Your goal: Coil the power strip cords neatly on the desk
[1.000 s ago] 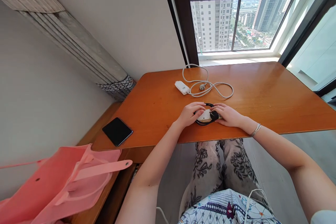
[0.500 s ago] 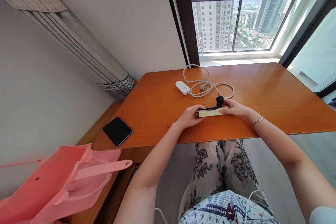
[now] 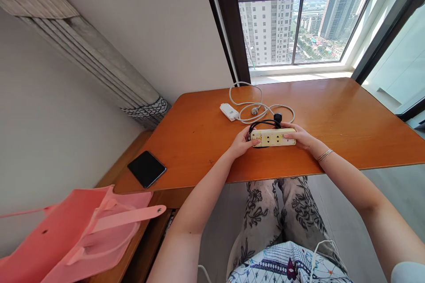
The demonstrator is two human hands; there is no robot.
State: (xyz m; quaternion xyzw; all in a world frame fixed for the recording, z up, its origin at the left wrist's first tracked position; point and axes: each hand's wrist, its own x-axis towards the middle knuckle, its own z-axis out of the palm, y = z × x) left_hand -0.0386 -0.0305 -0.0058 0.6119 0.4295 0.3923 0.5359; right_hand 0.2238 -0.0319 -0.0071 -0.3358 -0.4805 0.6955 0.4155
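Note:
A cream power strip [image 3: 272, 137] stands tipped up on the orange wooden table [image 3: 332, 119], its socket face turned towards me. My left hand [image 3: 241, 142] grips its left end and my right hand [image 3: 300, 136] grips its right end. Its black cable [image 3: 262, 123] loops behind it, and the black plug [image 3: 277, 117] lies just beyond on the table. A bracelet [image 3: 324, 155] is on my right wrist.
A white adapter [image 3: 229, 112] with a coiled white cord [image 3: 265, 108] lies farther back. A black phone [image 3: 146, 169] rests on a lower wooden ledge at the left, with a pink bag [image 3: 79, 230] below it. A window fills the far wall.
The power strip lay under both hands, then was lifted onto its edge and turned so that its sockets face me. The black plug swung out behind it.

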